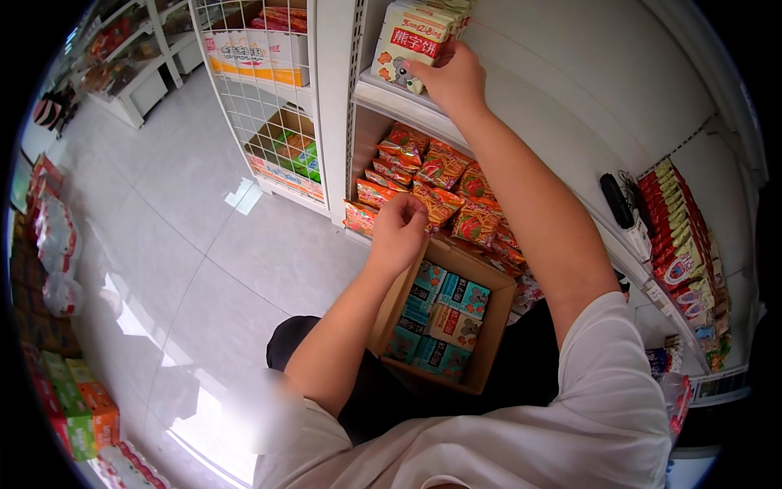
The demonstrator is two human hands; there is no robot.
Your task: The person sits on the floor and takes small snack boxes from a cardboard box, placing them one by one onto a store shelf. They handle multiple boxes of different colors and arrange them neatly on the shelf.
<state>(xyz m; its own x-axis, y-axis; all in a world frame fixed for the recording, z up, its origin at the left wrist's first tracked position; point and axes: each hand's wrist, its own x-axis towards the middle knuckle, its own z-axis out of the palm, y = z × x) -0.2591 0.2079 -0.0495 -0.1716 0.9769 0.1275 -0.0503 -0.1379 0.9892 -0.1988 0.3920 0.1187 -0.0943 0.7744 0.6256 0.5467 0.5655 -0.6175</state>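
At the upper shelf (407, 99), my right hand (458, 80) grips a cream biscuit packet (407, 50) with a red label and a grey cartoon animal. Its thumb presses the front, and the other fingers are partly hidden behind. More cream packets (446, 11) stand in a row behind that one. My left hand (399, 232) is closed with curled fingers and nothing visible in it, in front of orange snack bags (440, 167) on the lower shelf. Below it, an open cardboard box (494, 334) holds several teal biscuit packets (464, 295) and a cream one (456, 324).
A white wire rack (252, 106) with boxed snacks stands left of the shelves. Red and cream packets (672, 220) line a shelf at the right, near a black handheld device (617, 200). Coloured cartons (77, 403) and bagged goods sit at the far left, across the grey tiled floor (175, 269).
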